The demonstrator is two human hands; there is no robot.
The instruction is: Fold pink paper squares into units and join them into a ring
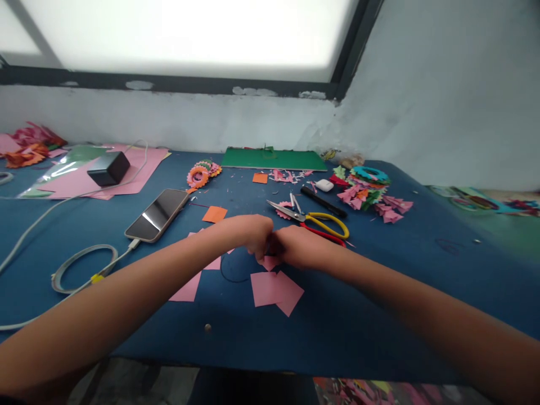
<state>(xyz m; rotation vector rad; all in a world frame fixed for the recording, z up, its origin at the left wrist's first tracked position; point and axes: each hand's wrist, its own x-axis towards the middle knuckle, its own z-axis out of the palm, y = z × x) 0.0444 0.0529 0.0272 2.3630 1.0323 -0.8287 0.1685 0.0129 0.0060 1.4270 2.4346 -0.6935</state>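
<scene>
Over the middle of the table my left hand point(258, 232) and my right hand point(296, 245) meet, both closed with fingers bent inward. A small pink piece of paper point(270, 262) shows below the fingers, pinched between them; most of it is hidden. Just under the hands lie overlapping pink paper squares point(270, 289). More pink paper squares point(188, 288) lie partly behind my left forearm. Scissors point(314, 219) with yellow and red handles rest beyond my right hand. An orange paper square point(215, 214) lies beyond my left forearm.
A phone point(158, 215) with a white cable point(54, 203) lies left, near a dark box point(108, 169). Folded paper pieces point(363, 191) and a black marker point(324, 202) are at right. A green board point(274, 159) stands against the back wall.
</scene>
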